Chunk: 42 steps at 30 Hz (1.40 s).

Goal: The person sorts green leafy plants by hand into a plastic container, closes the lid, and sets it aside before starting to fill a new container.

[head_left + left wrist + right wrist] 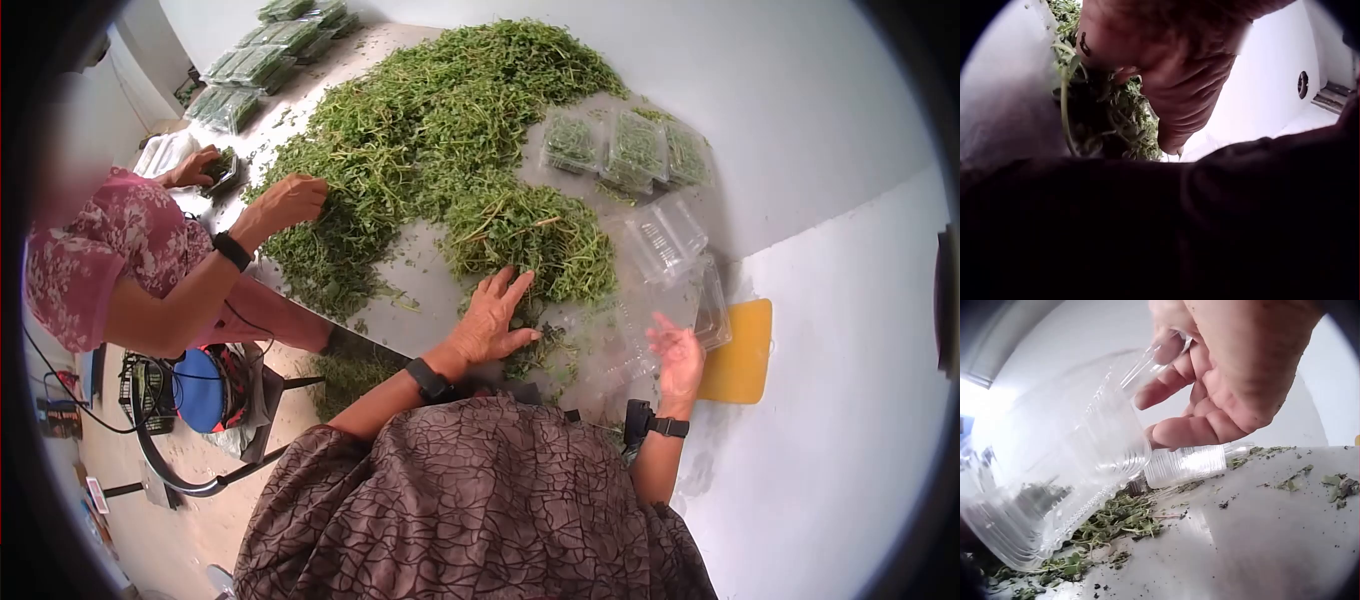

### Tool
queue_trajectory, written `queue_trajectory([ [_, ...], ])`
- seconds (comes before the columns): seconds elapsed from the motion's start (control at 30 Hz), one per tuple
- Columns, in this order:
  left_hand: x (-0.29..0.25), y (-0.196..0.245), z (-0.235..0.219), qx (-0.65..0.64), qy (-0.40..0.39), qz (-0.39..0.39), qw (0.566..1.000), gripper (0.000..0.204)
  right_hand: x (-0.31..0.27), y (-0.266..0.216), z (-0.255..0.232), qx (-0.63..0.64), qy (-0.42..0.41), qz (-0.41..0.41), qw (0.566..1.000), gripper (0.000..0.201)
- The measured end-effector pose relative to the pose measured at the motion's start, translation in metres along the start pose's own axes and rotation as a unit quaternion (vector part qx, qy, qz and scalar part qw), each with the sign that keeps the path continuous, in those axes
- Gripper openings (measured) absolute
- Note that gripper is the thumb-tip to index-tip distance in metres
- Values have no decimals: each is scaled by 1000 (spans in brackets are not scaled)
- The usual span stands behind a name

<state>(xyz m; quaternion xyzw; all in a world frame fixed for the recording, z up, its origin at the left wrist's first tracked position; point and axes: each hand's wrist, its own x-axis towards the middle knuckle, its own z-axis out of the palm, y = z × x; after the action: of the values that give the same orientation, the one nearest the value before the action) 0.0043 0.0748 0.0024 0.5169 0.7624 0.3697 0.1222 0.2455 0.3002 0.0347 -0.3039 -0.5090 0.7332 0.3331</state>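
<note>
The left hand (492, 322) lies with spread fingers at the near edge of a mound of leafy green stems (530, 235). In the left wrist view, stems (1129, 119) show beside that hand (1166, 69), whose fingertips are partly hidden. At the right, the right hand (680, 362) holds a clear plastic container (630, 345). The right wrist view shows the thumb and fingers of this hand (1216, 381) at the edge of the tilted container (1104, 440). Loose stems (1116, 522) lie on the table under it.
A large heap of greens (420, 120) covers the table's middle. Filled clear boxes (635, 145) sit at the back right, more filled packs (255, 65) at the back left. Empty clear containers (665, 240) and a yellow board (738, 350) are at right. Another person's hand (290, 205) works at left.
</note>
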Motion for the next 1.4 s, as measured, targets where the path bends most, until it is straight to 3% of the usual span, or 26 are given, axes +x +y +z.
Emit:
queue_trajectory([
  [0.13,-14,-3,-18,-27,7,60,998,84,-15,0,-29,143,22,14,989,44],
  [0.23,-28,-16,-48,72,41,106,991,83,-33,12,-46,180,57,33,981,46],
  [0.3,-29,-28,-61,106,158,40,981,82,-43,26,-53,184,27,51,981,46],
  [0.4,-1,-51,-77,116,207,15,971,80,-48,44,-54,214,39,90,972,47],
  [0.5,35,-69,-85,72,186,-13,980,77,-48,44,-48,201,54,96,973,44],
  [0.57,56,-78,-82,-43,135,-47,989,77,-44,46,-46,165,47,101,980,42],
  [0.63,65,-68,-78,-63,98,-78,990,80,-45,48,-45,127,43,105,985,41],
  [0.7,67,-60,-66,-201,50,-140,968,83,-45,50,-45,112,41,102,988,38],
  [0.83,50,-45,-35,-100,83,-141,982,84,-47,51,-45,120,52,86,988,38],
  [0.93,37,-21,-8,-114,128,-108,979,75,-47,49,-45,114,37,79,990,38],
  [1.03,29,6,9,-85,85,-98,988,81,-43,50,-48,136,62,97,984,38],
  [1.13,19,21,14,-87,-19,-76,993,89,-44,51,-49,139,67,86,984,37],
  [1.17,16,21,14,-88,-21,-77,993,89,-45,52,-50,174,80,73,979,38],
  [1.23,5,20,4,-113,-35,3,993,93,-49,54,-52,209,102,60,971,38],
  [1.33,-15,9,-23,-16,-35,59,998,99,-49,55,-62,261,104,58,958,39],
  [1.4,-27,8,-36,45,-67,90,993,103,-50,57,-69,339,11,83,937,40],
])
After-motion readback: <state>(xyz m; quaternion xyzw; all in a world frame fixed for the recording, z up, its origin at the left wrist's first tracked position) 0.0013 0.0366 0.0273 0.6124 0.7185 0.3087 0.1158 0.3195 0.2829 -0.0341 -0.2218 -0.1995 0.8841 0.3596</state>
